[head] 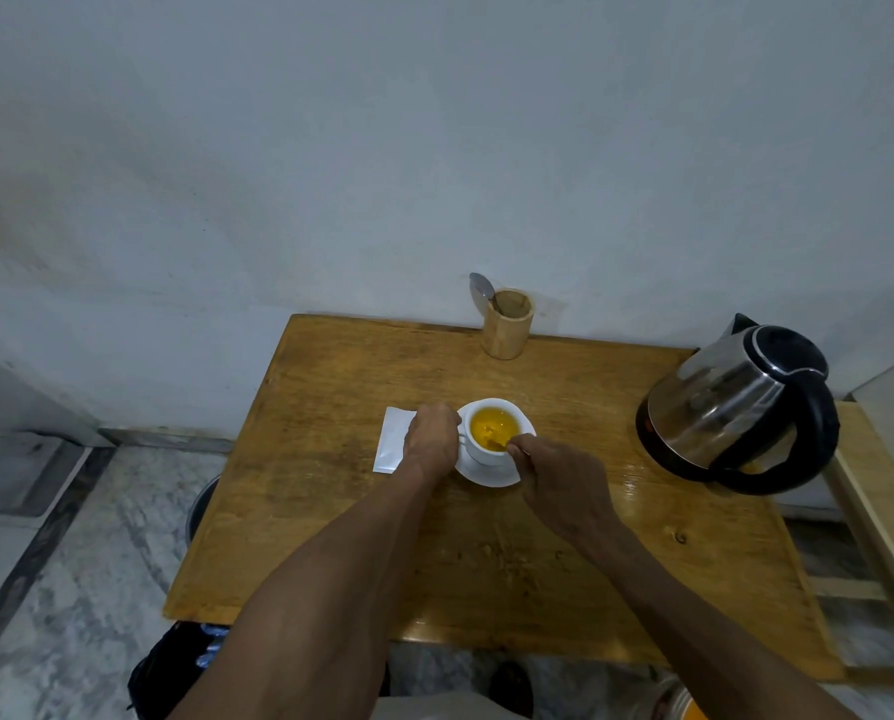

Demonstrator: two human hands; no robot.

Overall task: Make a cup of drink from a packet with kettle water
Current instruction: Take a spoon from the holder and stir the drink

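Observation:
A white cup [478, 449] filled with orange-yellow drink [491, 424] stands on a white saucer [491, 475] in the middle of the wooden table [362, 537]. My left hand [432, 436] grips the cup's handle side. My right hand [559, 483] pinches a spoon [498, 443] whose bowl dips into the drink. A white packet [393, 444] lies flat just left of the cup, partly under my left hand. The steel kettle [741, 407] with a black handle stands at the table's right edge.
A wooden holder [507, 324] with a second spoon [482, 289] stands at the table's back edge against the wall. A wooden frame [881, 511] adjoins the table on the right. A dark bag [175, 667] lies on the floor at front left.

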